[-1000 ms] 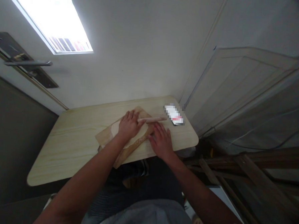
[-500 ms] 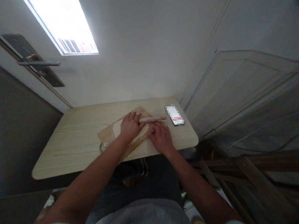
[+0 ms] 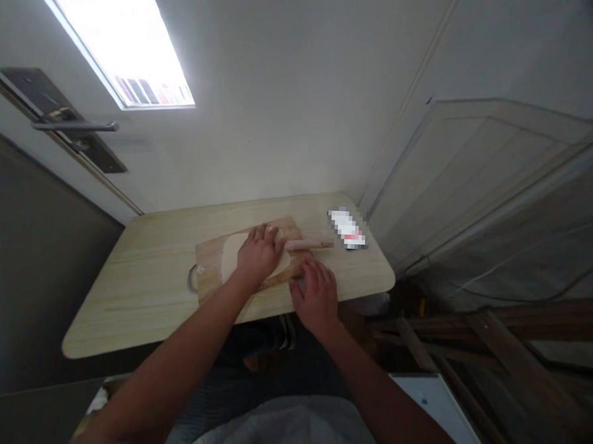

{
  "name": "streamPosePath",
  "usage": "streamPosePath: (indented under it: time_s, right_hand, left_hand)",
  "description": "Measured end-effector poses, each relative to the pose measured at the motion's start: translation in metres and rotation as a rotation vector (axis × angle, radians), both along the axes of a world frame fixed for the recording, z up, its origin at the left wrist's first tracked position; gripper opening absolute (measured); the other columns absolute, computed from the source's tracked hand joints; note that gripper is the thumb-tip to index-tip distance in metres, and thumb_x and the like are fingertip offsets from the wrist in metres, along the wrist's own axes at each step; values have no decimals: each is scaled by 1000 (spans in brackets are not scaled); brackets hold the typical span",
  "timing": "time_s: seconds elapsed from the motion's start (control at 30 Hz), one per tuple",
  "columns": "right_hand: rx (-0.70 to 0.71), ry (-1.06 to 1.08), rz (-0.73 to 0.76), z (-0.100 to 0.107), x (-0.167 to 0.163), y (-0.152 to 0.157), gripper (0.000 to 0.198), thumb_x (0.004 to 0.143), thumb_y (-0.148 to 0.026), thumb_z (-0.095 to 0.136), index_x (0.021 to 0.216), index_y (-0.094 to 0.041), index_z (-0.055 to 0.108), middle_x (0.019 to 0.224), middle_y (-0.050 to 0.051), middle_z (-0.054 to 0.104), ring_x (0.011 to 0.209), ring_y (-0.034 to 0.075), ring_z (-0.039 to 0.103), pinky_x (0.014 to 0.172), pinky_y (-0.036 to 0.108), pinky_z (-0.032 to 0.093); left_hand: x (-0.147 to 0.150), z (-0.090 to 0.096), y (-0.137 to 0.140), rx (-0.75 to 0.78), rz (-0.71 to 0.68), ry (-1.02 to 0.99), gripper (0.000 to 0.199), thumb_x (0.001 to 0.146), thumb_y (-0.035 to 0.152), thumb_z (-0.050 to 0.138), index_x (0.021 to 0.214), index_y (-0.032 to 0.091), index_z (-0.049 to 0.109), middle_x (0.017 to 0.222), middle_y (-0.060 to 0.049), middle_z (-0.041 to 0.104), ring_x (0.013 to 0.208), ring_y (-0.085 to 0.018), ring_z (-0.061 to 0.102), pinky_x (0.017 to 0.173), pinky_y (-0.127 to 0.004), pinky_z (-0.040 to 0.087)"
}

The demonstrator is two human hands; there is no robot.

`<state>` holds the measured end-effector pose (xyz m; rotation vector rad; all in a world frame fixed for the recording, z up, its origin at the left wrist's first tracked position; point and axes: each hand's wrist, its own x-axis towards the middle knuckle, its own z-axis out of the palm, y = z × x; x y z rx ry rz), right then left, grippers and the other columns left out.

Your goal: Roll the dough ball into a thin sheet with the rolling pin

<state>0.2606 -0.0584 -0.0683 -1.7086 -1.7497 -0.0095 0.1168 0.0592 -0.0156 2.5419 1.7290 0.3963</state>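
A wooden cutting board (image 3: 208,257) lies on the table with a flat, pale sheet of dough (image 3: 230,253) on it. My left hand (image 3: 259,254) rests over the dough, its fingers closed over one end of a thin wooden rolling pin (image 3: 309,244). The pin's other end sticks out to the right, past the board. At the board's near right corner, my right hand (image 3: 317,291) has its thumb and fingers around the edge. The left hand covers part of the dough and the pin.
The light wooden table (image 3: 135,273) stands against a white door with a metal handle (image 3: 75,125). A phone (image 3: 346,228) with a lit, blurred screen lies at the table's right end. Wooden beams (image 3: 419,341) are low on the right. A metal ring (image 3: 191,279) is at the board's left end.
The board has turned clockwise on the table, its left end shifting away from me and the ring coming into fuller view. My right hand has come slightly nearer to me.
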Motion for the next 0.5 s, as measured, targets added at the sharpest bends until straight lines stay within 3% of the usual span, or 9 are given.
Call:
streamPosePath:
  time_s: [0.23, 0.4, 0.5]
  right_hand:
    - [36, 9, -10, -2, 1, 4, 35, 95, -36, 54, 123, -15, 61, 135, 16, 61, 126, 30, 49, 109, 48, 34]
    - [29, 7, -7, -1, 3, 4, 31, 96, -36, 54, 120, -17, 62, 133, 14, 61, 123, 29, 49, 109, 48, 32]
    - [12, 13, -16, 4, 7, 13, 24, 96, -36, 55, 108, -18, 65, 121, 13, 65, 116, 28, 52, 104, 45, 35]
  left_hand:
    - [22, 4, 5, -17, 28, -4, 51, 101, 43, 34, 144, 21, 49, 155, -14, 46, 146, -31, 35, 116, -47, 32]
    - [30, 5, 24, 18, 64, 5, 45, 98, 38, 39, 136, 19, 55, 149, -14, 52, 135, -31, 47, 111, -50, 37]
    - [33, 3, 31, -21, 64, -9, 45, 100, 40, 34, 135, 21, 55, 145, -13, 55, 132, -30, 49, 107, -50, 39]
